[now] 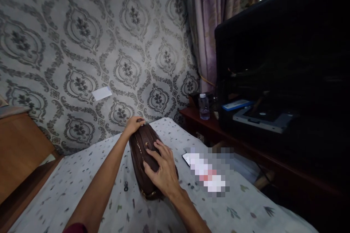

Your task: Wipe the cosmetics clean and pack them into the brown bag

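A dark brown leather handbag [140, 164] with zips and gold-coloured fittings lies on the patterned bed sheet [115, 204]. My left hand [133, 124] grips the bag's far end, its thumb and fingers closed around the edge there. Across the top of the bag rests my right hand [162, 167], fingers spread and bent a little, touching the leather beside a zip. Right of the bag, a phone [186, 158] shows at one end; the rest is blurred out by pixelation. A small dark ring-like item or print [126, 185] is on the sheet to the left.
Patterned wallpaper [123, 36] rises behind the bed, with a white card [102, 93] on it. At the right, a dark red desk [197, 118] carries a clear bottle [203, 107] and a large black television-like casing [273, 43]. A wooden headboard or cabinet [22, 145] stands left.
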Demonstrator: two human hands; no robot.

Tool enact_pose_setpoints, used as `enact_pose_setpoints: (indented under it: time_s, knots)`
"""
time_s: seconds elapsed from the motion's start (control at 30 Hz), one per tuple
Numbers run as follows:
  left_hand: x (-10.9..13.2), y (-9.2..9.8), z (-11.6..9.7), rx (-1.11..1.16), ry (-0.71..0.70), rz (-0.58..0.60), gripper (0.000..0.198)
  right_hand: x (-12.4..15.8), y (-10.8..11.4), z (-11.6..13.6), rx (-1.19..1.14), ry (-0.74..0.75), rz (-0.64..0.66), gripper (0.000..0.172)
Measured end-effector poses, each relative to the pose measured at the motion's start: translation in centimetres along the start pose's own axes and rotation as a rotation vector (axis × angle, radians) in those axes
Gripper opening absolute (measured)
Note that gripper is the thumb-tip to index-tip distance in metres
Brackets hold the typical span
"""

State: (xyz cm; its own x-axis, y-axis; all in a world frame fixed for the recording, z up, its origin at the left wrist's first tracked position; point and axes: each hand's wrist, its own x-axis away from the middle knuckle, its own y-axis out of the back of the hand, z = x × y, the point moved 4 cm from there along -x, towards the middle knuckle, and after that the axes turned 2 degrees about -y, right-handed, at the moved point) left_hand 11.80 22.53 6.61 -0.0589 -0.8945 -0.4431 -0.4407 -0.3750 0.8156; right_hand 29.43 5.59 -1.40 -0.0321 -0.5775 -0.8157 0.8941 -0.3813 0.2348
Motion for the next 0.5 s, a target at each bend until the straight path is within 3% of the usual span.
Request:
enact_pose_setpoints:
  time_s: [0.23,0.5]
  knots:
    - [0.8,-0.7,-0.4,0.06,0.027,-0.145,0.028,-0.1,0.1,0.1,-0.017,0.008,-0.011,0.028]
    - [2.1,0.4,-0.9,0.22,-0.103,-0.192,0.036,0.0,-0.1,-0.1,-0.014,0.022,-0.026,0.032]
